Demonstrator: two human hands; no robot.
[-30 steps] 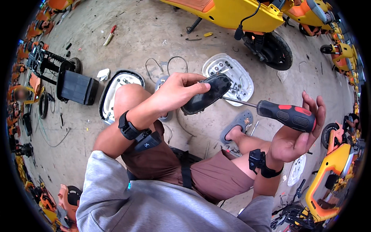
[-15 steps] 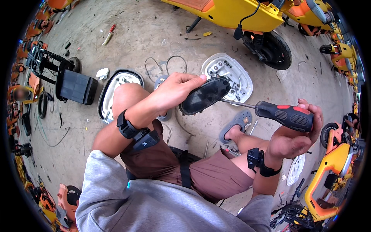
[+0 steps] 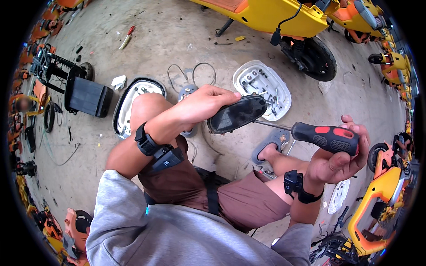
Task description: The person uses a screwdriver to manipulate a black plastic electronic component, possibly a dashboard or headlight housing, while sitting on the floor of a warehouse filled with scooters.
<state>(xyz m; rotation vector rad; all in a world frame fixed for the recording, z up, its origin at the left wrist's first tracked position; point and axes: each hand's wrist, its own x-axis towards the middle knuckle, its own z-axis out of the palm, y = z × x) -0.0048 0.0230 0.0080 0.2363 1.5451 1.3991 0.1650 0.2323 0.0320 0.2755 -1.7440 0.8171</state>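
Note:
My left hand (image 3: 202,104) is closed round one end of a glossy black oval housing (image 3: 236,115), thumb on its upper edge. The housing is tilted above my lap, and its far side is hidden. A screwdriver (image 3: 326,137) with a black and red grip lies across to my right, its thin shaft reaching the housing's lower edge. What the tip touches there cannot be made out. My right hand (image 3: 339,162) holds the butt of the grip with thumb and fingers curled loosely around it.
Past the housing, a white tray (image 3: 285,104) holds screws and small parts. Another white, black-rimmed tray (image 3: 119,117) lies by my left knee. A black box on a frame (image 3: 86,99) stands at left. Yellow scooters (image 3: 284,17) surround the floor, and a red-handled tool (image 3: 127,37) lies farther off.
The screwdriver's grip has turned about its axis, showing its red patches differently. My right thumb and fingers have shifted round it. The housing has moved very slightly right.

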